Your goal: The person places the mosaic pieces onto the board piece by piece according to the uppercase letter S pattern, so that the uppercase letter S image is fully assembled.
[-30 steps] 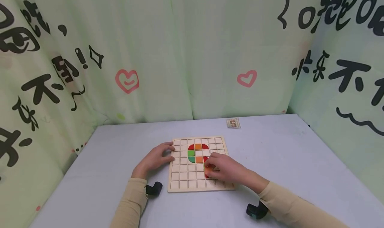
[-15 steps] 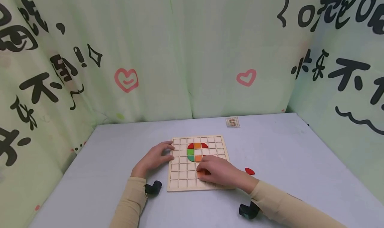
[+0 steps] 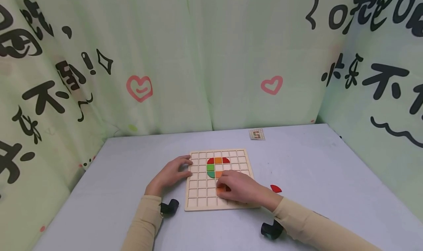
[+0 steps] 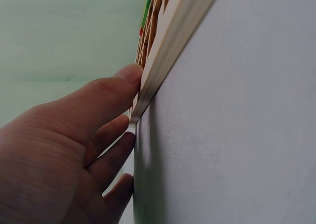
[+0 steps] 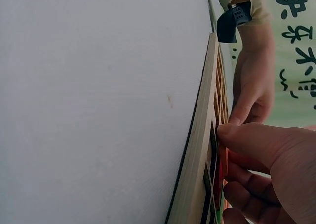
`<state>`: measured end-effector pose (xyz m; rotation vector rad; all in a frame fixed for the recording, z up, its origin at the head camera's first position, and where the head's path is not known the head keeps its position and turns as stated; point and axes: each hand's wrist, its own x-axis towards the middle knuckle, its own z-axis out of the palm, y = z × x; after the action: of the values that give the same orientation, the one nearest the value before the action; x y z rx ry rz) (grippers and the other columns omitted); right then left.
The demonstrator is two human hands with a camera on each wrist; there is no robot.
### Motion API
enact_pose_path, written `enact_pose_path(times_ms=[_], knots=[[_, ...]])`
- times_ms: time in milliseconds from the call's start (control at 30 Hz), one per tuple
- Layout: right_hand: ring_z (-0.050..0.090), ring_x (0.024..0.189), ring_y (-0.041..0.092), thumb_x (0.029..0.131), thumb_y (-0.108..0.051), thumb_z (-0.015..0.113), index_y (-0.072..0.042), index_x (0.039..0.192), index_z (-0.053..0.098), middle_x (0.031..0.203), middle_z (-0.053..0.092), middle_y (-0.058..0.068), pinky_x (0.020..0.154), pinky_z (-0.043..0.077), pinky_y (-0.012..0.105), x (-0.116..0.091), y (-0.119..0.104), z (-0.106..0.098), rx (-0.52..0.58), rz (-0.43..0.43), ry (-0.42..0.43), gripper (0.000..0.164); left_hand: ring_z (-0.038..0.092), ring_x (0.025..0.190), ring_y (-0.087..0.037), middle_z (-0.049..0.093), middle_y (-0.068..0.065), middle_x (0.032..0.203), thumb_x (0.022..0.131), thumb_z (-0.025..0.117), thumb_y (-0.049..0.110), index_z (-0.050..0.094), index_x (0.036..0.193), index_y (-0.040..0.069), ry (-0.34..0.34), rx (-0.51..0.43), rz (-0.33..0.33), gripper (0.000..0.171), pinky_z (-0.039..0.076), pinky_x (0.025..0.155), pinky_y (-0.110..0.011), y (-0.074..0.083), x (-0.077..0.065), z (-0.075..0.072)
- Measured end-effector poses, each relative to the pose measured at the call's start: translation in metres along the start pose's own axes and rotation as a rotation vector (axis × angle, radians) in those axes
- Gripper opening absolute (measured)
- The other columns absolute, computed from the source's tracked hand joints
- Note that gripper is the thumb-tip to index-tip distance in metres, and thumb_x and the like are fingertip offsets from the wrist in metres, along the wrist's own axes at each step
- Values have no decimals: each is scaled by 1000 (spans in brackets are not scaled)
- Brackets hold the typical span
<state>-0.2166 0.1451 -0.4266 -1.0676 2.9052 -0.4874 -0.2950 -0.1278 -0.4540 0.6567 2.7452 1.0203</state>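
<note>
A wooden grid board (image 3: pixel 201 203) lies on the table. Coloured tiles in its cells include a red quarter-round tile (image 3: pixel 226 160), a green square tile (image 3: pixel 210 167) and a dark green rounded tile (image 3: pixel 210 174). My right hand (image 3: pixel 239 186) is over the lower middle of the board, thumb and fingers pinching an orange tile (image 3: pixel 220 191) at a cell. The hand covers the cells beneath it. My left hand (image 3: pixel 168 177) touches the board's left edge with extended fingers; in the left wrist view its thumb (image 4: pixel 131 73) rests against the wooden rim.
A loose red quarter-round piece (image 3: pixel 275 188) lies on the table right of the board, close to my right forearm. A small pattern card (image 3: pixel 256 134) sits near the back edge. Behind the white table (image 3: pixel 138 152) hangs a printed curtain (image 3: pixel 205 60).
My right hand has shifted slightly left and down with the orange tile, uncovering the red piece beside the board. In the last half second it barely moves. The left hand stays put.
</note>
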Motion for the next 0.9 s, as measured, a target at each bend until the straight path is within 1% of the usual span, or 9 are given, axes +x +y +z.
enact_pose_path(times_ms=[200, 367, 500, 700, 900], knots=[[47, 79, 6, 89, -26, 75, -14, 101, 74, 88, 60, -7, 69, 47, 20, -1, 2, -2, 21, 30, -20, 17, 38, 146, -35, 47, -13, 153, 93, 72, 19, 65, 126, 5, 1, 4, -2, 36, 33, 121, -49, 1, -1, 0], [48, 79, 6, 89, -25, 75, -15, 99, 74, 88, 60, -7, 70, 48, 20, -2, 3, -3, 39, 34, -31, 15, 39, 146, -35, 48, -14, 153, 93, 72, 18, 65, 125, 4, 3, 1, -4, 36, 33, 121, -50, 1, -1, 2], [49, 79, 5, 89, -23, 75, -15, 99, 75, 88, 62, -6, 71, 49, 21, -2, 4, -2, 47, 21, -19, 13, 39, 146, -35, 48, -14, 153, 93, 72, 17, 66, 124, 4, 4, -1, -2, 35, 33, 121, -50, 1, -1, 3], [48, 77, 6, 89, -24, 75, -15, 97, 74, 85, 60, -6, 68, 47, 20, 0, 4, 1, 69, 17, 6, 11, 39, 146, -35, 48, -13, 153, 92, 72, 17, 66, 125, 4, 8, 7, -6, 36, 33, 120, -50, 1, -1, 3], [48, 78, 6, 89, -24, 75, -16, 95, 73, 86, 59, -7, 69, 47, 20, 1, 4, 2, 58, 16, 12, 11, 40, 145, -35, 48, -13, 153, 92, 73, 17, 66, 125, 4, 8, 8, -3, 36, 34, 120, -50, 2, -2, 1]])
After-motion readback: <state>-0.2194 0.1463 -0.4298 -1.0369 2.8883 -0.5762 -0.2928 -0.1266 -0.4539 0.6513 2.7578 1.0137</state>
